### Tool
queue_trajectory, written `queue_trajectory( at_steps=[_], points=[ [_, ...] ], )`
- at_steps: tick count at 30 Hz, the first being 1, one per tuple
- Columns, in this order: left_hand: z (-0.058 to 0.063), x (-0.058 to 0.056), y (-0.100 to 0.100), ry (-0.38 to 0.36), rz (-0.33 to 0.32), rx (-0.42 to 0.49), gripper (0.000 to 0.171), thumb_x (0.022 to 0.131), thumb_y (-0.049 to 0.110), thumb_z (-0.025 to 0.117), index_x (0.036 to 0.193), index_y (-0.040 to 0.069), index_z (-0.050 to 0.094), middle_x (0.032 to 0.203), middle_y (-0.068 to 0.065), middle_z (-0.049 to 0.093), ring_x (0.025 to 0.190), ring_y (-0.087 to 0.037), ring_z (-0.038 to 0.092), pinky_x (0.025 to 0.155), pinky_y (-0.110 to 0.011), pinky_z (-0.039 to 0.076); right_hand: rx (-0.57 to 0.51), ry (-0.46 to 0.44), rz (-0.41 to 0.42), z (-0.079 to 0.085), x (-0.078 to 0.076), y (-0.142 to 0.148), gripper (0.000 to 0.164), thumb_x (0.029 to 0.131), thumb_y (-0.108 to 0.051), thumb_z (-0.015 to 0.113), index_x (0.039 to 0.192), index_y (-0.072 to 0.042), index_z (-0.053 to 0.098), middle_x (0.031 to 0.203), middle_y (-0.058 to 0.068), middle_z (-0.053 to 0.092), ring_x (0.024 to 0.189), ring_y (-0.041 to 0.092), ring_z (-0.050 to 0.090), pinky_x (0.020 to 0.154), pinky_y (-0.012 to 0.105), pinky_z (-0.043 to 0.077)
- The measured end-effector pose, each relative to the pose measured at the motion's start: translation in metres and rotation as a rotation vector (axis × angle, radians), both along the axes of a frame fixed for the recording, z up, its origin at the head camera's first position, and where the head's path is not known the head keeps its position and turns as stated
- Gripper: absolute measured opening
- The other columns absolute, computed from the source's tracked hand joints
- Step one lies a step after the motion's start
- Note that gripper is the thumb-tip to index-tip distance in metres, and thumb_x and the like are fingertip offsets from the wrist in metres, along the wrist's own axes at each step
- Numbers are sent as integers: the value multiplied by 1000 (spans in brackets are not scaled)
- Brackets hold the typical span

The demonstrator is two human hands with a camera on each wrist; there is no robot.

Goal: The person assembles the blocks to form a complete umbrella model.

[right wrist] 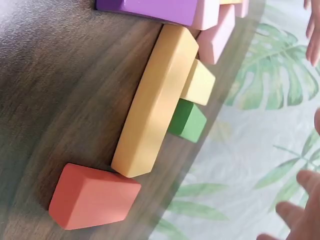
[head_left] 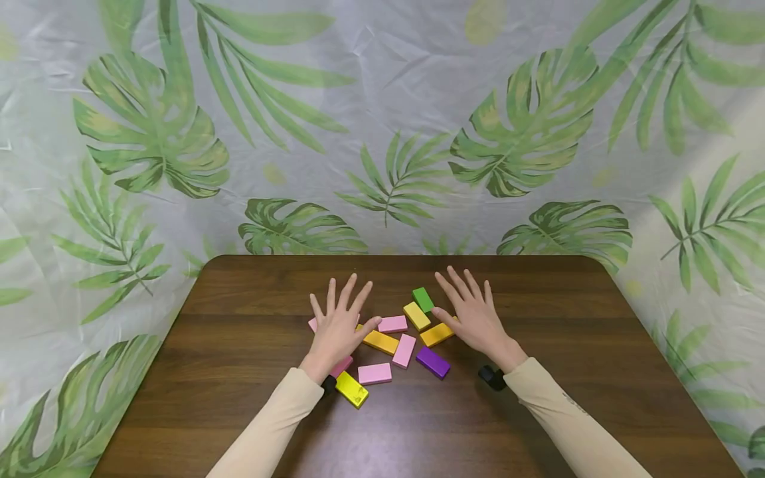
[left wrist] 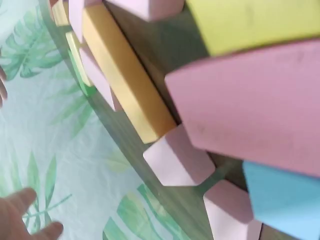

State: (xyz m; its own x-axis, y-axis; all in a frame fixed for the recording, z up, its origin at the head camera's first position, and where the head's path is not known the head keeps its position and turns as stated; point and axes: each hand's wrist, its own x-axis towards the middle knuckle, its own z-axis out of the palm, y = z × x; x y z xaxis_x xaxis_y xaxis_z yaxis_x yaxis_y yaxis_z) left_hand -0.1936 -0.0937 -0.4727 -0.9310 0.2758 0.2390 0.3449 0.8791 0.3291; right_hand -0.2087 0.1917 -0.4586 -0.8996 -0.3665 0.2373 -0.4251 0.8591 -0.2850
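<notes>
Both hands hover palm down over a loose spread of coloured wooden blocks, fingers spread and holding nothing. My left hand (head_left: 339, 328) hides part of the left side of the spread, nearest an orange block (head_left: 380, 341) and a yellow block (head_left: 352, 390). Beneath it, a blue block (left wrist: 285, 200) shows in the left wrist view. My right hand (head_left: 478, 322) is beside another orange block (head_left: 437, 334), overlapping its end. A red block (right wrist: 92, 197), hidden in the head view, lies near that orange one. Between the hands are a purple block (head_left: 433, 362), a green block (head_left: 422, 299) and several pink blocks (head_left: 404, 350).
The blocks lie flat on a dark brown wooden table (head_left: 538, 438) with rounded far corners. Behind its far edge hangs a pale cloth (head_left: 412, 86) printed with green leaves. A black wrist device (head_left: 492, 378) shows under the right wrist.
</notes>
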Motion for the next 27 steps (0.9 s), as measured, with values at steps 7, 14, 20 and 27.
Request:
queue_trajectory(
  at_steps=[7, 14, 20, 27],
  points=[
    [-5, 15, 0, -53, -189, -52, 68, 92, 53, 54, 151, 27, 31, 159, -2, 15, 143, -38, 2, 102, -71, 1, -1, -70, 113, -5, 5, -1, 70, 94, -41, 57, 152, -15, 27, 157, 12, 20, 142, 39, 12, 107, 65, 2],
    [-13, 26, -1, -124, -388, -93, 65, 94, 48, 54, 149, 22, 36, 157, -1, 23, 141, -43, 10, 102, -71, 5, 3, -124, 213, -10, 9, -2, 67, 92, -37, 61, 149, -12, 35, 154, 13, 27, 140, 42, 19, 105, 66, 11],
    [-19, 34, 2, -195, -471, -110, 63, 94, 47, 55, 148, 20, 39, 155, 1, 28, 142, -40, 9, 101, -72, 6, 58, -185, 273, -16, 12, -1, 66, 93, -41, 59, 148, -12, 37, 151, 16, 33, 140, 41, 20, 105, 65, 15],
    [-25, 42, 5, -231, -484, -152, 61, 94, 50, 53, 146, 21, 42, 153, 8, 32, 143, -35, 12, 104, -69, 5, 99, -231, 291, -26, 13, -2, 65, 94, -44, 57, 147, -10, 39, 149, 13, 37, 140, 38, 21, 106, 63, 17]
  ],
)
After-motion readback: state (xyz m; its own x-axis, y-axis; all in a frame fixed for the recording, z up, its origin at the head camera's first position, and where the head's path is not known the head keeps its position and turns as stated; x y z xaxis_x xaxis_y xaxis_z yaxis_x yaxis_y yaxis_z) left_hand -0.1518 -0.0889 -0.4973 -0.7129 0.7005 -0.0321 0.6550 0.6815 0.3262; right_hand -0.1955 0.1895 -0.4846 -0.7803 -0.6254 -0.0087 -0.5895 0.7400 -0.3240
